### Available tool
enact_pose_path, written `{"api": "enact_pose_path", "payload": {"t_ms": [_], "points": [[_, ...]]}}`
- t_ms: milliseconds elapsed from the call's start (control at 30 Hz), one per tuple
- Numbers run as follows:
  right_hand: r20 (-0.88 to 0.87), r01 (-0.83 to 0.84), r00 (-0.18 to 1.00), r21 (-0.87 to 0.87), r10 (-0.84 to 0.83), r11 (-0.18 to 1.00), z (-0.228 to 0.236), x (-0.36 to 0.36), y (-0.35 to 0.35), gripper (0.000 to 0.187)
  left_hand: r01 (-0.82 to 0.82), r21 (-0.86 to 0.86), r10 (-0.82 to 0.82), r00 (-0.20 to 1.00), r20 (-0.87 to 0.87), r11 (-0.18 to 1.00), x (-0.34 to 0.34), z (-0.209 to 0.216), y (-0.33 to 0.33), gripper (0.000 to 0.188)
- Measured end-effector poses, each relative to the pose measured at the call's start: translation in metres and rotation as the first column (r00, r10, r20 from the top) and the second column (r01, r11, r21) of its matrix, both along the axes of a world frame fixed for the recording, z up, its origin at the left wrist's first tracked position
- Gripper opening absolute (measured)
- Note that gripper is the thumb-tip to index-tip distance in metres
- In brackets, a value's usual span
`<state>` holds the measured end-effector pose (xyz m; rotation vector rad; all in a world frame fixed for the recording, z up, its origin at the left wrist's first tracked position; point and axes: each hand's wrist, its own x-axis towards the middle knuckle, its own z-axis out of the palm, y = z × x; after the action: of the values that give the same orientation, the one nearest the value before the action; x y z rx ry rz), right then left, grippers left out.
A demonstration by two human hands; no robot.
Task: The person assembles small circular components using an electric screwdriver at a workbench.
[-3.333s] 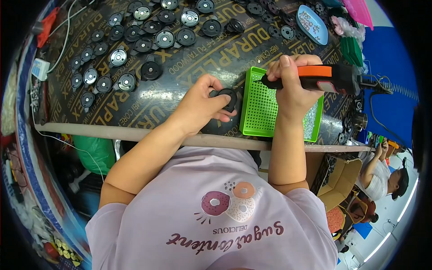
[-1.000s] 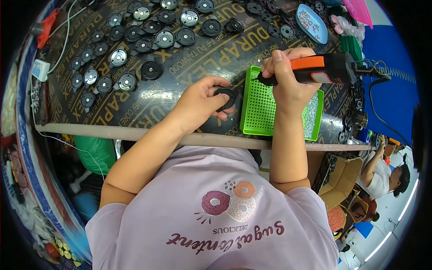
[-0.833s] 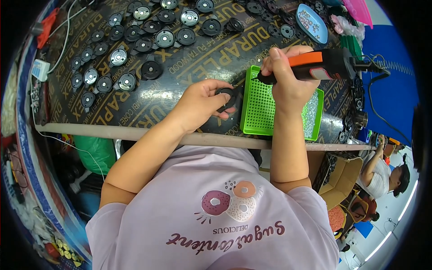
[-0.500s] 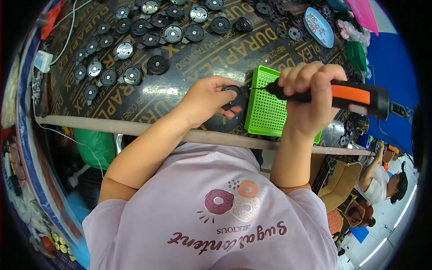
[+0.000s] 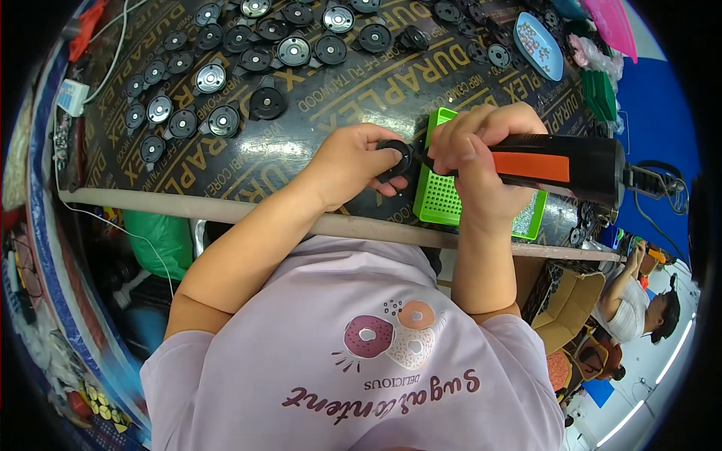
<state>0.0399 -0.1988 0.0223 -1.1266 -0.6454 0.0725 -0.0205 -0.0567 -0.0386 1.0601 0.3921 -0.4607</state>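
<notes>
Near the table's front edge, my left hand (image 5: 352, 167) pinches a round black part (image 5: 394, 160) between thumb and fingers. My right hand (image 5: 485, 161) is wrapped round a black and orange electric screwdriver (image 5: 583, 167), held level with its front end pointing left at the black part. My fingers hide part of the tool's nose, and I cannot tell whether its tip touches the part. Beneath my right hand stands a green perforated tray (image 5: 438, 201), with small shiny pieces in its right end.
Several round black and silver parts (image 5: 224, 120) lie spread over the dark printed table (image 5: 316, 143). At the far right is a blue dish (image 5: 538, 46) of small pieces. A cable trails from the screwdriver. Beyond an open carton (image 5: 575, 301), another person (image 5: 628, 304) sits at right.
My right hand has moved left with the screwdriver, bringing its front end up to the black part. My left hand keeps its hold, shifted slightly right.
</notes>
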Motion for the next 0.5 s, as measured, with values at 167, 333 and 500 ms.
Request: {"api": "enact_pose_path", "payload": {"t_ms": [167, 333, 500], "points": [[0.104, -0.059, 0.992, -0.098, 0.069, 0.993, -0.001, 0.002, -0.003, 0.019, 0.004, -0.041, -0.004, 1.000, 0.002, 0.999, 0.000, -0.002, 0.002, 0.026], [0.136, -0.037, 0.989, -0.108, 0.052, 0.993, -0.008, -0.002, -0.002, 0.020, -0.002, -0.052, 0.002, 1.000, 0.002, 0.999, 0.000, -0.003, 0.002, 0.026], [0.048, -0.033, 0.998, 0.015, 0.032, 0.999, -0.011, -0.005, -0.004, 0.031, 0.009, -0.022, -0.009, 1.000, 0.000, 1.000, 0.001, -0.003, 0.000, 0.026]]}}
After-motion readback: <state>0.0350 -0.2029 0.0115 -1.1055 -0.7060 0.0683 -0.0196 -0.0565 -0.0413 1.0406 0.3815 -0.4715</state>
